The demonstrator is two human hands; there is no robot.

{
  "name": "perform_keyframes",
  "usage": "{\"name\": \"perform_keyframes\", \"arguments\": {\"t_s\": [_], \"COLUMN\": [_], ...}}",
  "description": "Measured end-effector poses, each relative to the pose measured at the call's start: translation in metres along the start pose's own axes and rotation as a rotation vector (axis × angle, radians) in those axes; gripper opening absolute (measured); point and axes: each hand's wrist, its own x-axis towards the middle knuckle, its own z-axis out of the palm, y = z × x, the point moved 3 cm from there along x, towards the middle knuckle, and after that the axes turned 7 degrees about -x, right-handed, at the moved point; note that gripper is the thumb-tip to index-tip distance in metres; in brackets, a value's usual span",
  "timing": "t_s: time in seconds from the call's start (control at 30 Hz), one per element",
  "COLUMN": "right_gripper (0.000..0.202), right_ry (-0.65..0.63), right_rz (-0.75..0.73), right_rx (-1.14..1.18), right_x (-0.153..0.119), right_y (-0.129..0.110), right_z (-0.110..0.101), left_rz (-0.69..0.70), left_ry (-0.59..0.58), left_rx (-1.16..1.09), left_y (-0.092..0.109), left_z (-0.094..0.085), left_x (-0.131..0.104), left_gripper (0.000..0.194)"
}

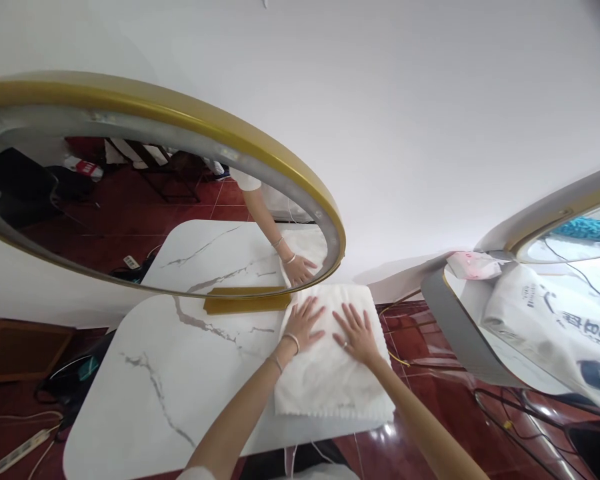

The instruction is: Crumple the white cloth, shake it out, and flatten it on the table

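A white towel [330,380] with scalloped edges lies flat on the right end of the marble-patterned table [145,333], and its right side reaches the table's edge. My left hand [303,325] rests flat on its upper left part, fingers spread, with bands around the wrist. On the upper right part lies my right hand [357,337], also spread and palm down, wearing a ring. Neither hand grips anything. Small faint marks show near the towel's lower edge.
A gold-framed oval mirror [260,157] on a gold base [245,303] stands behind the table, reflecting an arm and the towel. At right, a second table [455,320] bears a white printed bag [545,320] and a tissue pack [473,265]. A power strip [23,453] lies on the floor.
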Motion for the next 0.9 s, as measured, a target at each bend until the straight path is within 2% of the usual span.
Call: {"name": "perform_keyframes", "arguments": {"t_s": [0.1, 0.17, 0.23, 0.33, 0.43, 0.57, 0.63, 0.7, 0.77, 0.8, 0.9], "right_gripper": [0.051, 0.049, 0.047, 0.046, 0.053, 0.065, 0.066, 0.068, 0.069, 0.069, 0.068], "right_ry": [0.012, 0.032, 0.067, 0.125, 0.119, 0.096, 0.113, 0.135, 0.127, 0.11, 0.094], "right_rz": [-0.007, 0.002, 0.04, 0.133, 0.204, 0.313, 0.365, 0.436, 0.566, 0.653, 0.888], "right_rx": [-0.001, 0.005, 0.02, 0.044, 0.044, 0.006, -0.007, -0.011, -0.013, -0.016, -0.026], "right_x": [0.035, 0.044, 0.039, 0.004, -0.051, -0.119, -0.136, -0.136, -0.124, -0.115, -0.086], "right_y": [0.018, 0.022, 0.02, 0.008, -0.016, -0.055, -0.071, -0.079, -0.078, -0.075, -0.061], "right_z": [0.007, 0.01, 0.011, 0.006, -0.004, -0.014, -0.015, -0.014, -0.013, -0.012, -0.011], "left_rz": [-0.08, -0.155, -0.165, -0.069, 0.007, 0.125, 0.08, -0.14, -0.419, -0.501, -0.458], "left_ry": [0.074, 0.125, 0.146, 0.121, 0.042, -0.065, -0.002, 0.155, 0.284, 0.286, 0.204], "left_rx": [0.019, 0.015, -0.021, -0.089, -0.138, -0.201, -0.223, -0.212, -0.198, -0.215, -0.313], "left_y": [0.004, 0.018, 0.037, 0.065, 0.083, 0.095, 0.091, 0.075, 0.054, 0.044, 0.023], "left_z": [-0.001, 0.005, 0.013, 0.025, 0.031, 0.037, 0.035, 0.025, 0.01, 0.003, -0.014], "left_x": [0.026, 0.021, 0.0, -0.048, -0.096, -0.146, -0.154, -0.143, -0.115, -0.095, -0.032], "left_gripper": [0.055, 0.051, 0.052, 0.064, 0.072, 0.079, 0.071, 0.057, 0.043, 0.036, 0.015]}}
